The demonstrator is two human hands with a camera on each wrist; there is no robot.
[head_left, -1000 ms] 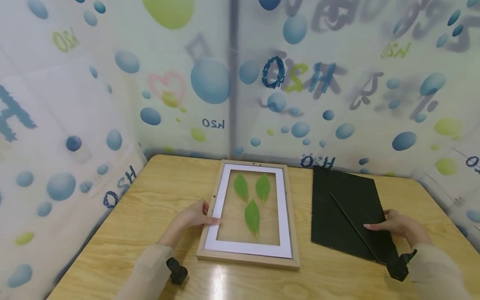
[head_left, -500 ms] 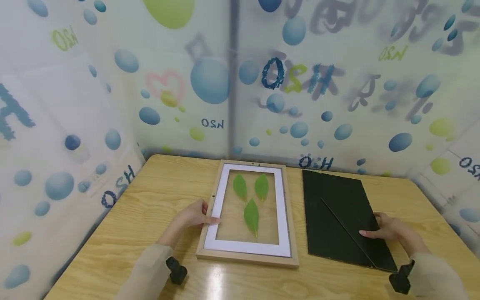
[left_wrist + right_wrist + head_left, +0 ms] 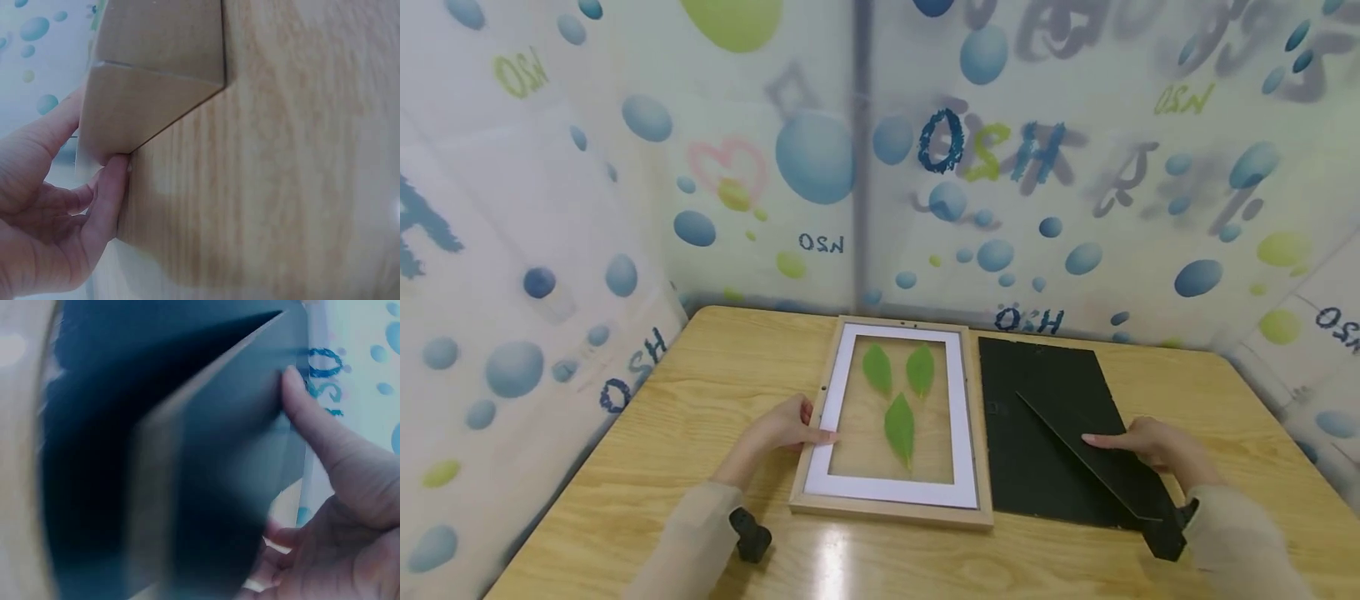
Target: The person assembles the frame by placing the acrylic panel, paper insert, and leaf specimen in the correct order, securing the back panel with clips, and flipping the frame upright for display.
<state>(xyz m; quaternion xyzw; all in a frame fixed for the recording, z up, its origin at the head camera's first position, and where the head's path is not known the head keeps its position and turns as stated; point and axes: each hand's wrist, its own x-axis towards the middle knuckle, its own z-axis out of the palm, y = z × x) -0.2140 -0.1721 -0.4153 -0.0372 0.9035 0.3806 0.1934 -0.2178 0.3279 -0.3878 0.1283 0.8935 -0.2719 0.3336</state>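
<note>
A light wooden picture frame (image 3: 987,467) lies on the table, with a white mat (image 3: 891,489) and three green leaves (image 3: 899,429) inside its opening. At its left side my left hand (image 3: 782,425) grips the rail, thumb over the mat and fingers along the outer side. The left wrist view shows the frame's corner (image 3: 137,103) close up. Immediately right of the frame is a black backing board (image 3: 1037,367) with a stand flap (image 3: 1108,461) lifted at a slant. My right hand (image 3: 1161,448) holds its right edge, thumb on the flap, other fingers lower and partly hidden.
The wooden table (image 3: 722,375) has a back edge against a printed curtain (image 3: 730,275) with blue and green dots. More curtain hangs at the left and right. A black wrist device (image 3: 750,536) sits on the left sleeve.
The right hand has shifted the black board left until it lies right beside the frame, and its flap now stands more open. The left hand keeps its grip on the frame.
</note>
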